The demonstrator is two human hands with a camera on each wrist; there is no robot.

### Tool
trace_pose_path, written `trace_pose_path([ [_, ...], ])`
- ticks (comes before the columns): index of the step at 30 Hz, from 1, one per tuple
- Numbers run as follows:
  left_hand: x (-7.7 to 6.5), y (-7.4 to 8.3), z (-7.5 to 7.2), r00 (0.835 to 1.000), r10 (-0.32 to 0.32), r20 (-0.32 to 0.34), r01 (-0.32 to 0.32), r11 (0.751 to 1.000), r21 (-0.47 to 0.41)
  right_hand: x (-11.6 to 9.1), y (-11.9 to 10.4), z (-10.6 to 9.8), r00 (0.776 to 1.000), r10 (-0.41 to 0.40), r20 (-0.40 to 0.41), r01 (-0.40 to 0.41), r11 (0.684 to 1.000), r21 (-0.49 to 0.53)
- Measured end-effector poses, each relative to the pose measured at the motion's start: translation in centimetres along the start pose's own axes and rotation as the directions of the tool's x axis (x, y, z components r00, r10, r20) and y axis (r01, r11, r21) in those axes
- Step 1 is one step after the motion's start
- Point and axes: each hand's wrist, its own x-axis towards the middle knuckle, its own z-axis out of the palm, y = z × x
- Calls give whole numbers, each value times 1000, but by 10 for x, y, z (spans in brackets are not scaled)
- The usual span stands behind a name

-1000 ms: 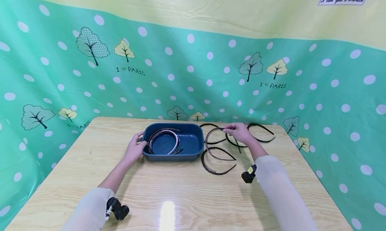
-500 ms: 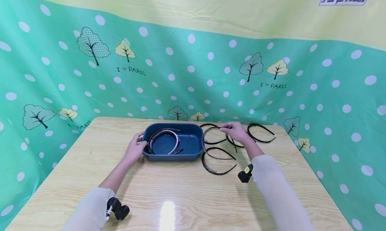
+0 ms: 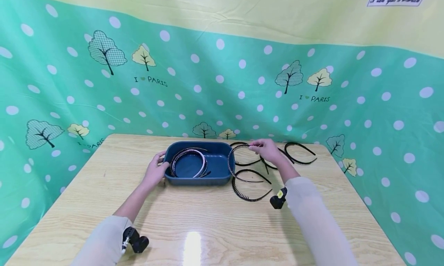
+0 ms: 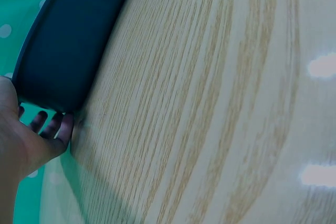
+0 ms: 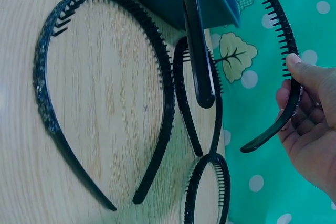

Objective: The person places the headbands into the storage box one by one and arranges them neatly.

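Note:
My left hand [image 3: 155,170] holds the left end of a dark blue plastic bin [image 3: 199,182]. Its thumb lies at the rim, and the other fingers sit around the bin's lower end in the left wrist view. Inside the bin's left half lie a pale pinkish headband [image 3: 203,164] and dark ones overlapping it. Between thumb and fingers, my right hand [image 5: 315,119] pinches one leg of a black toothed headband [image 5: 270,135] with sparkly decoration. That headband hangs raised at the bin's right end, its arch toward the bin.
On the wooden table right of the bin, a black toothed headband [image 3: 243,196] lies in front. More black headbands lie behind it, one at the far right [image 3: 305,163]. A green dotted cloth [image 3: 218,104] stands right behind the table.
My right hand has moved left with the pinched headband, whose arch now overlaps the bin's right end. The left hand and the bin have stayed put.

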Motion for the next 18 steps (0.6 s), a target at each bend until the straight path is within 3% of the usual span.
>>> trace_pose_path([
  [18, -3, 5, 1, 1000, 0, -1, 0, 999, 35, 7, -12, 11, 1000, -25, -14, 25, 1000, 18],
])
